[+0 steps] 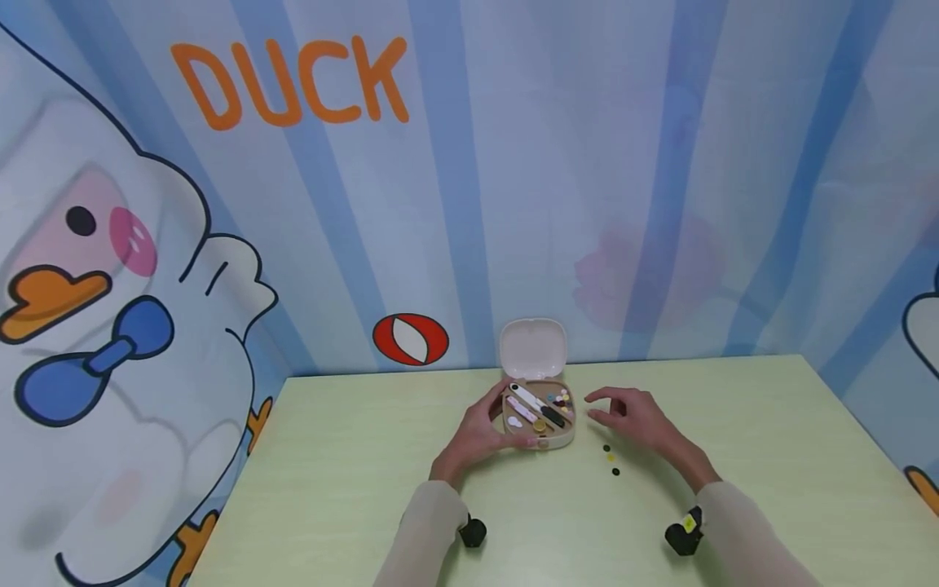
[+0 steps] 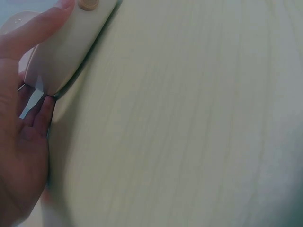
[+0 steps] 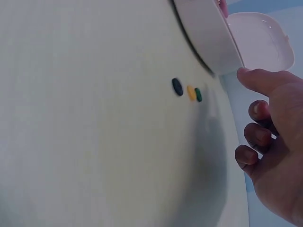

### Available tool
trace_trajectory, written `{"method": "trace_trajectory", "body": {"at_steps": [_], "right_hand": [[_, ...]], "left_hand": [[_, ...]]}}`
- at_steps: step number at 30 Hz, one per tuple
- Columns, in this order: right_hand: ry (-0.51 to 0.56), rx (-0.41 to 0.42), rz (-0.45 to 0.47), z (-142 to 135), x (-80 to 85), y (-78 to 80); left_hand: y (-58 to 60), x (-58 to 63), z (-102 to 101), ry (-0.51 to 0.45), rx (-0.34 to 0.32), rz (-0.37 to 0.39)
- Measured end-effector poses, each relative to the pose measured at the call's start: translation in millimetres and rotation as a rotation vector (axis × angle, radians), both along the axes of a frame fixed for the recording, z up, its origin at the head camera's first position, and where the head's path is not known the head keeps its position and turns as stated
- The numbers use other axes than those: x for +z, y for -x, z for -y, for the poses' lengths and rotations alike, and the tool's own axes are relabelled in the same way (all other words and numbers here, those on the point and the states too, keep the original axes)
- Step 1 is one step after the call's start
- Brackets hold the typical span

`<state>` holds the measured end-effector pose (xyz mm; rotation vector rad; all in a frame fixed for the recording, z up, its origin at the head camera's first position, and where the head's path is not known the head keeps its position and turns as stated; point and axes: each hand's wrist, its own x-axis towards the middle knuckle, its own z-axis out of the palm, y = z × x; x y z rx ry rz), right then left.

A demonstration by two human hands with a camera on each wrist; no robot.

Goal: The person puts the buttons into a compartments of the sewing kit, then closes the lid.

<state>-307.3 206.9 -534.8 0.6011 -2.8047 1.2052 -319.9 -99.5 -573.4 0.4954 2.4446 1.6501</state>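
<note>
An open sewing kit box stands near the back of the table, its pale lid raised. My left hand grips its left side, thumb along the front wall by a round tan clasp. Inside lie a white-and-black tool, a pink-and-white stick-like item, a round gold piece and several small colourful buttons. Just right of the box hovers my right hand, thumb and forefinger apart, other fingers loosely curled, holding nothing. Below it on the table are a black button, a yellow button and a dark green button.
The pale yellow-green table ends at a blue striped cloth backdrop right behind the lid. A large printed duck fills the backdrop at left. Black wrist cameras sit at both sleeves.
</note>
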Motion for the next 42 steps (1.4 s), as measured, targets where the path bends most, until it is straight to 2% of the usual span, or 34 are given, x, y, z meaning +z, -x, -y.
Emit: {"method": "trace_trajectory", "body": {"at_steps": [10,19,28,42], "right_hand": [[-0.002,0.083,0.048,-19.4,-11.9,-21.1],[0.009,0.155,0.036,-26.0,-18.3,-27.2],[-0.019,0.156,0.024,-28.4,-22.7,-28.8],[-0.018,0.152,-0.016,-29.5,-29.2,-28.9]], "left_hand": [[-1.4,2.7,-1.1,-0.004,0.002,-0.011],[-1.3,1.2,-1.2,-0.014,0.002,-0.005],[-3.2,4.8,-1.7,-0.018,0.004,-0.003],[-2.5,2.9,-2.0,-0.003,0.01,-0.011]]}}
